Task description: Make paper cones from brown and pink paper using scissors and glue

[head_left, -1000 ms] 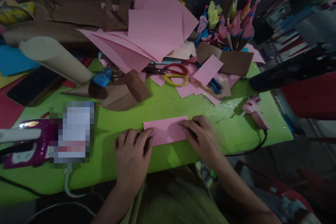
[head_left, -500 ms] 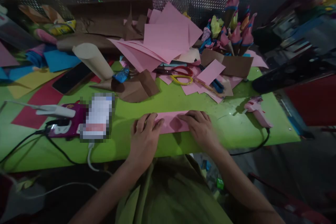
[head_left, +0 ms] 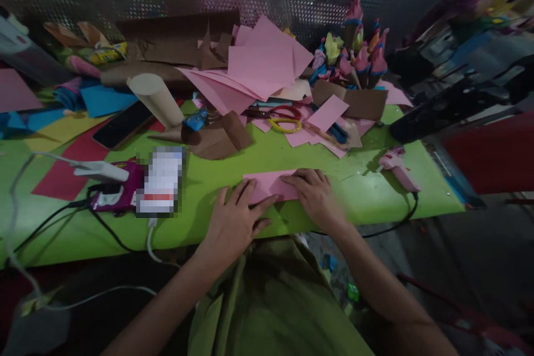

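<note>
A small pink paper rectangle [head_left: 269, 183] lies on the green table [head_left: 233, 164] near its front edge. My left hand [head_left: 236, 219] rests flat on the paper's left part, fingers stretched and spread. My right hand [head_left: 312, 194] presses on the paper's right part with fingers bent down over it. Both hands touch the sheet; neither lifts it.
Behind lie a pile of pink sheets [head_left: 258, 72], brown paper cones [head_left: 212, 136], scissors with red and yellow handles [head_left: 283, 117], a pink glue gun [head_left: 396, 167] with cord, a black phone [head_left: 123, 125], a beige roll [head_left: 156, 100] and a box of paper flowers [head_left: 354, 61]. Cables trail at left.
The view has shifted a little. My left hand slid lower and spread its fingers over the paper's left end. My right hand stays on the right part.
</note>
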